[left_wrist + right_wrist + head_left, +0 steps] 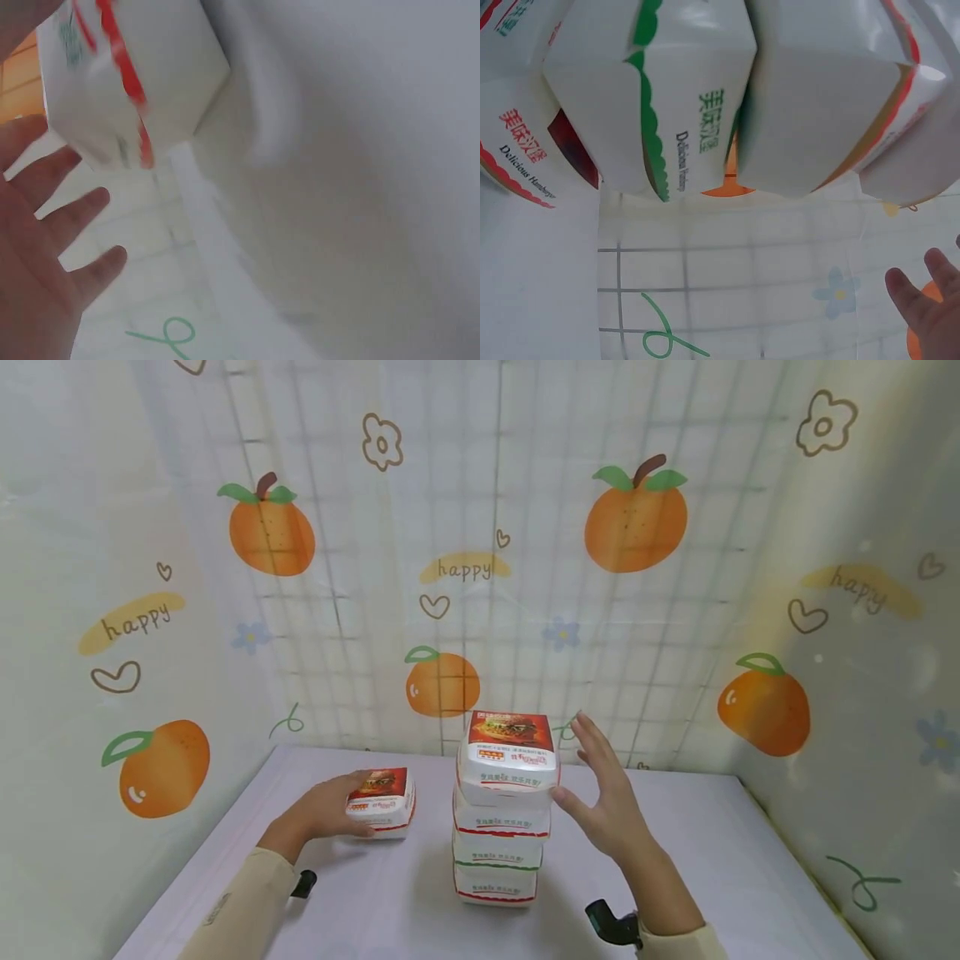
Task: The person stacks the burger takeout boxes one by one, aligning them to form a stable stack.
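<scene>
Several white burger boxes stand in a stack at the table's middle in the head view, the top box (pixel 510 752) showing a red lid with a burger picture. Beside its right side is my right hand (pixel 611 802), fingers raised and spread, the thumb tip close to its lower corner; touching or not, I cannot tell. On the left, another burger box (pixel 386 806) sits on the table. My left hand (pixel 324 814) is around its left side, thumb in front and fingers towards the back. In the left wrist view, the fingers (pixel 82 214) are spread, mostly apart from that box.
The stack leans slightly, its upper boxes offset from the lower box (pixel 495 887). A pale table (pixel 637 877) lies under everything. Behind and at both sides hangs a curtain (pixel 525 627) printed with oranges, flowers and the word happy. Dark wrist cameras (pixel 611 925) are strapped to the wrists.
</scene>
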### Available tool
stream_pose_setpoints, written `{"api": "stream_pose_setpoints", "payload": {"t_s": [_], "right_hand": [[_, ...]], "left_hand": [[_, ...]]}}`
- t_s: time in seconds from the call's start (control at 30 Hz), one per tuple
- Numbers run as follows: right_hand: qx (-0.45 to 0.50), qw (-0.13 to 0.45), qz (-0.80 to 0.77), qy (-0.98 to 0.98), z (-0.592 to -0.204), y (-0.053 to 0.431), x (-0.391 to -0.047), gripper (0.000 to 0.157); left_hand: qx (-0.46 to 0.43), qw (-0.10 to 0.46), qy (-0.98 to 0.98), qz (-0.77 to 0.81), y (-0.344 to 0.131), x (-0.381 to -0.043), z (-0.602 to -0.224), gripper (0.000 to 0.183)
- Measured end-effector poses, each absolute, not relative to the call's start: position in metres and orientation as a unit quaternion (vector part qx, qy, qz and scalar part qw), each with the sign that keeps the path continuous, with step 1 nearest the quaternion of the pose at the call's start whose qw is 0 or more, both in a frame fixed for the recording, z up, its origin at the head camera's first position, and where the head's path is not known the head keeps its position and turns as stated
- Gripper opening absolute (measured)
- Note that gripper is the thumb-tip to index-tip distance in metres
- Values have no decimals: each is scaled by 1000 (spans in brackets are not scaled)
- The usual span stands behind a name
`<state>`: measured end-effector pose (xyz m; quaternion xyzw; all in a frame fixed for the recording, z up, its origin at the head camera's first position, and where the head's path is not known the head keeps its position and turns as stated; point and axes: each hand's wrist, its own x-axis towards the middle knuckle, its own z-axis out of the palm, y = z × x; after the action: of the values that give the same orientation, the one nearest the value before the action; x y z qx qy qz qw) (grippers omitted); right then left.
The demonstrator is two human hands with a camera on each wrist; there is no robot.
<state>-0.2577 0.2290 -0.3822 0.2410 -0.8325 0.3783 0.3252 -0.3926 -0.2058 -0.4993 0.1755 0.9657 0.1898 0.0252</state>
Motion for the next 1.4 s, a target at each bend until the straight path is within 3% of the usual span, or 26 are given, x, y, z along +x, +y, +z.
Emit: {"api": "stream_pose_setpoints", "payload": {"t_s": [0.4,0.7,1.0,1.4], "right_hand": [[239,318,379,-835,-382,224,-258,85],[250,312,384,-832,-382,223,-259,86],[254,301,383,-836,-377,222,-258,87],[246,294,389,-838,-368,218,-256,85]], "left_hand": [[135,60,956,253,-207,-399,-515,125],[132,44,951,277,-204,-399,-521,126],[112,36,942,315,-200,-397,-504,127],[134,-30,918,371,-195,-394,-449,135]]}}
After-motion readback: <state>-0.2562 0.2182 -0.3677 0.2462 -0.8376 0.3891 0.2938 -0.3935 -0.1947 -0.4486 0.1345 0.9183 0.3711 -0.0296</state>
